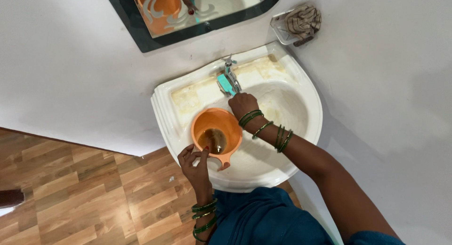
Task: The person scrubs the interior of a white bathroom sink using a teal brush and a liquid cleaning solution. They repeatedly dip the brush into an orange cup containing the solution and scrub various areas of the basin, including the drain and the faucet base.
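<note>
Gripping the orange mug (217, 134) by its rim, your left hand (195, 162) has thumb and fingers pinched on the near-left edge, other fingers spread loose. Mug sits inside the white washbasin (301, 151), over the left part of the bowl, tilted slightly; brownish liquid shows at its bottom. Its short handle sticks out toward you, just beside your left thumb.

Your right hand (242, 104) is up at the chrome tap (230, 73), fingers closed around a teal handle (225, 84) lying against the tap base. Cannot tell what kind of tool that handle belongs to; its far end is hidden by the hand.

Green bangles (266, 127) on your right forearm, another stack on the left wrist.

Basin ledge behind the tap is stained yellow-brown. Wall above: a mirror (197, 14) reflecting the mug and a hand. Right of that, a small wall tray (281, 31) with a striped cloth (305, 20) bunched in it. Wood-pattern floor (80, 193) to the left below the basin.
</note>
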